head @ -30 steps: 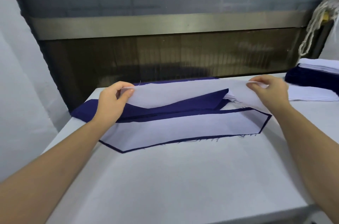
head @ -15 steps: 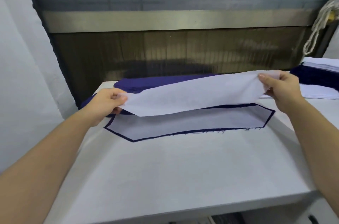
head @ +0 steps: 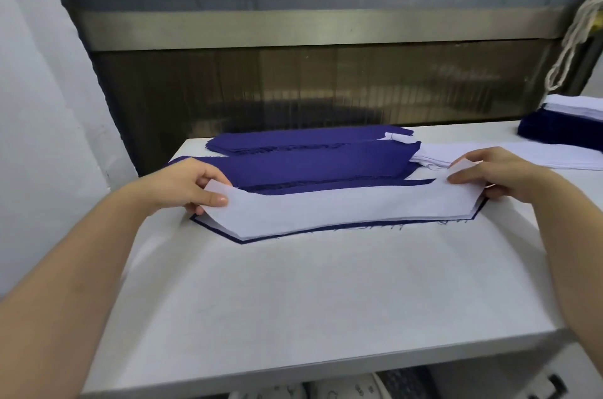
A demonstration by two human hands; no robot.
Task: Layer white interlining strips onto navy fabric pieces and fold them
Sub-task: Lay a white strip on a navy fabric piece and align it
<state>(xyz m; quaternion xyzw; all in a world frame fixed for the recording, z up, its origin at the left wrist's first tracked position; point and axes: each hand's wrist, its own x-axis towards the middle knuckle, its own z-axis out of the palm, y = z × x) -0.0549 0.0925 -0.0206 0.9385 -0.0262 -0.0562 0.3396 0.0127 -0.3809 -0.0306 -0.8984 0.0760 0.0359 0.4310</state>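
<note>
A long white interlining strip (head: 342, 209) stretches between both hands, low over a navy fabric piece (head: 280, 234) that lies flat on the white table (head: 310, 300). My left hand (head: 186, 186) pinches the strip's left end with thumb on top. My right hand (head: 499, 173) pinches the right end. Only the navy piece's front edge and pointed ends show from under the strip. Behind it lie two stacks of navy pieces (head: 319, 160).
More white interlining strips (head: 522, 155) lie at the right behind my right hand. A navy and white pile (head: 564, 124) sits at the far right. A dark machine opening (head: 310, 88) stands along the table's back edge. A white cord (head: 574, 36) hangs at the upper right.
Both hands have brought the white strip toward me and lowered it from the air over the stacks down onto the front navy piece, which it now nearly covers.
</note>
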